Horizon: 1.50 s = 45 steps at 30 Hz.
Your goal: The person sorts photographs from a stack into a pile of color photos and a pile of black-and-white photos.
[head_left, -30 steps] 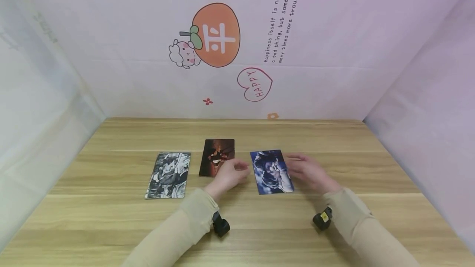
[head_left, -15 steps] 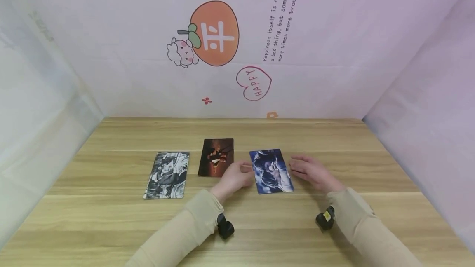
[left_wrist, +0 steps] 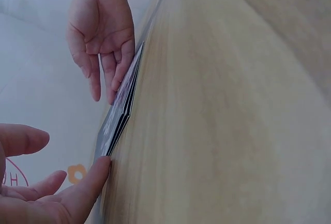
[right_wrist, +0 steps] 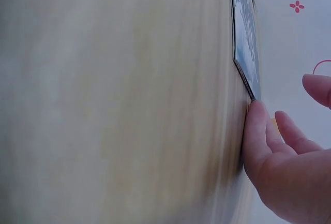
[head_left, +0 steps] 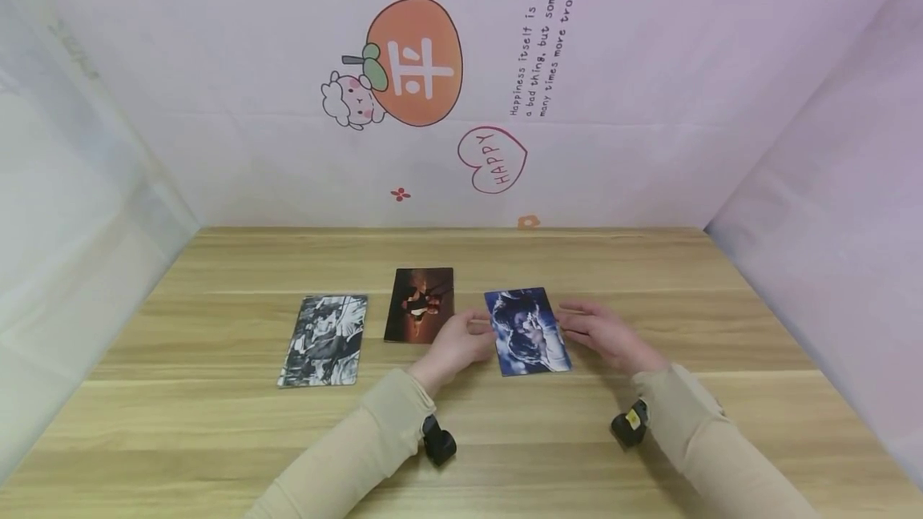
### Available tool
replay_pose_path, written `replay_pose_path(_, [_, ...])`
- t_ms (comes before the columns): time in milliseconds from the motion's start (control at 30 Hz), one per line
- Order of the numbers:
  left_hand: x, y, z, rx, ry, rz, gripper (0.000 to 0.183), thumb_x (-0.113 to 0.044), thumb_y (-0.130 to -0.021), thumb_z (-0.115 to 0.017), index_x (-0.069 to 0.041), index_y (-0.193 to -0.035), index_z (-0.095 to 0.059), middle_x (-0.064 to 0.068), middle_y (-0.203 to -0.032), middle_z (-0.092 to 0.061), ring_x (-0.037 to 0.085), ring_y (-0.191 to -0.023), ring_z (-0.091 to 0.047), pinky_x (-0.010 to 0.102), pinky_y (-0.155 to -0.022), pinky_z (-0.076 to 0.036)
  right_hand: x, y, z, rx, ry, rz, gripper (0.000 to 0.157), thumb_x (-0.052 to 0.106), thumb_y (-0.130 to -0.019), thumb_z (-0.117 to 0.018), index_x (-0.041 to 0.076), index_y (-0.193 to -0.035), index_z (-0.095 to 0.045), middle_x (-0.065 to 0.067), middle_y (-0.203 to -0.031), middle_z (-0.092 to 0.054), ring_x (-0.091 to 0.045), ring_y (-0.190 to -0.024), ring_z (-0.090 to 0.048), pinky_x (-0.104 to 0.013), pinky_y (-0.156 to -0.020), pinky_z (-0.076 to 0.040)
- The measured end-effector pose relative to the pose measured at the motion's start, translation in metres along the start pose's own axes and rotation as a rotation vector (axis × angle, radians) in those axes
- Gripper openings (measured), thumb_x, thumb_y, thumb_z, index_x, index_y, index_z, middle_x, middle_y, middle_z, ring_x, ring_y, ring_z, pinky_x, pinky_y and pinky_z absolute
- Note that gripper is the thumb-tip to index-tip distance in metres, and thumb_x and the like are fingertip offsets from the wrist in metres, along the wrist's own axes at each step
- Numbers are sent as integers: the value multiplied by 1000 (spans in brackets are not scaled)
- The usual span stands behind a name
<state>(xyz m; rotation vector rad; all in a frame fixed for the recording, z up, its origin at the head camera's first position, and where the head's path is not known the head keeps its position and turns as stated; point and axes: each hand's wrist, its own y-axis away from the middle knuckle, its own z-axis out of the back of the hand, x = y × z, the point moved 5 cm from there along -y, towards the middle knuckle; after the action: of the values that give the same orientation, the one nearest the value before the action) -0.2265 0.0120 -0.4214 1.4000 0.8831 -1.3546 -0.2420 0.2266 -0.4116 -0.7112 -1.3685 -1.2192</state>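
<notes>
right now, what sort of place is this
Probably a makeshift filming booth: a wood-grain table walled on three sides by pale sheets, the back one bearing an orange fruit print, and black devices at both wrists.

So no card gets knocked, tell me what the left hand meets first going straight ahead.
The blue-toned card: the left hand points at its edge, and a fingertip appears to touch it in the left wrist view. Beyond lies the right hand.

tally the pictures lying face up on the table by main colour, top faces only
Blue picture: 1
Dark brown picture: 1
Black-and-white picture: 1
Total: 3
</notes>
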Motion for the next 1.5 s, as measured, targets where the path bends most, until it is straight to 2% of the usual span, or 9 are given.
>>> replay_pose_path(333, [-3, 3, -2, 8, 12, -3, 39, -2, -91, -57, 12, -126, -47, 31, -122, -56, 40, -108, -60, 41, -83, -57, 0, 2, 1, -16, 1, 4, 54, 3, -97, -42, -17, -141, -19, -37, -144, -28, -40, -133, -35, -39, -109, -37])
replay_pose_path(600, [-2, 4, -4, 33, 87, 27, 39, -1, -92, -54, 13, -126, -45, 32, -122, -55, 41, -106, -60, 41, -86, -57, 1, 5, -1, -29, -4, 0, 54, 3, -96, -43, -17, -141, -19, -37, -143, -29, -40, -133, -37, -39, -109, -37])
replay_pose_path(767, [-1, 3, -4, 29, 98, 20, 38, -1, -92, -54, 14, -126, -45, 32, -122, -55, 41, -106, -60, 41, -86, -56, 1, 4, 0, -39, -5, 1, 54, 2, -96, -44, -18, -141, -20, -37, -142, -31, -34, -130, -42, -36, -107, -40])
replay_pose_path(1000, [-2, 2, -4, -4, 117, 7, 37, 0, -92, -54, 12, -125, -47, 31, -122, -55, 38, -108, -60, 40, -86, -57, 1, 5, 2, -49, -15, 1, 54, 2, -97, -42, -17, -142, -19, -37, -144, -26, -35, -130, -42, -38, -108, -39])
replay_pose_path(1267, [-4, 2, -4, -32, 136, -5, 40, 5, -90, -54, 15, -127, -44, 30, -120, -55, 37, -105, -61, 39, -86, -57, -2, 5, 3, -85, -32, -8, 55, 4, -96, -45, -14, -142, -21, -35, -142, -32, -22, -118, -55, -35, -104, -43])
replay_pose_path(1500, [-2, 3, -3, -31, 102, -17, 46, 5, -89, -54, 17, -131, -40, 30, -122, -53, 36, -105, -61, 37, -86, -57, -2, 7, 0, -103, -41, -12, 54, 5, -96, -46, -11, -142, -24, -33, -143, -33, -17, -112, -57, -37, -104, -44])
